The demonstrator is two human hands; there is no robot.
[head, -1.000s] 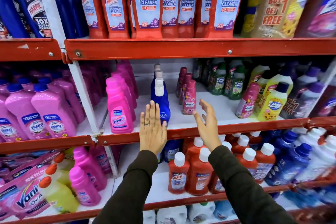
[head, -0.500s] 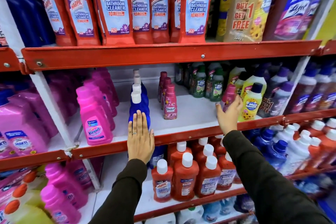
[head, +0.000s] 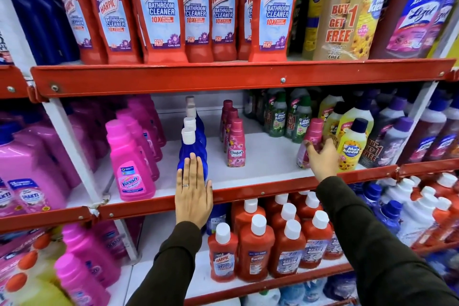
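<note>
My left hand (head: 192,194) lies flat, fingers straight, against the front of a blue bottle with a white cap (head: 192,149) at the front of the middle shelf. The hand also covers part of the red shelf rail (head: 260,192). My right hand (head: 321,158) grips a small pink Comfort bottle (head: 311,136) at the right of the same shelf, thumb and fingers curled round its lower part. Another row of pink Comfort bottles (head: 236,144) stands between my two hands.
Red Harpic bottles (head: 161,7) fill the top shelf. Pink Vanish bottles (head: 129,164) stand left of the blue ones, yellow and green Max Kleen bottles (head: 350,141) to the right. Red white-capped bottles (head: 255,248) crowd the lower shelf. White shelf floor (head: 268,156) shows between the rows.
My right hand has swung right and taken hold of the small pink bottle. My left hand has come down flat against the blue bottle and shelf rail. The view has shifted rightward.
</note>
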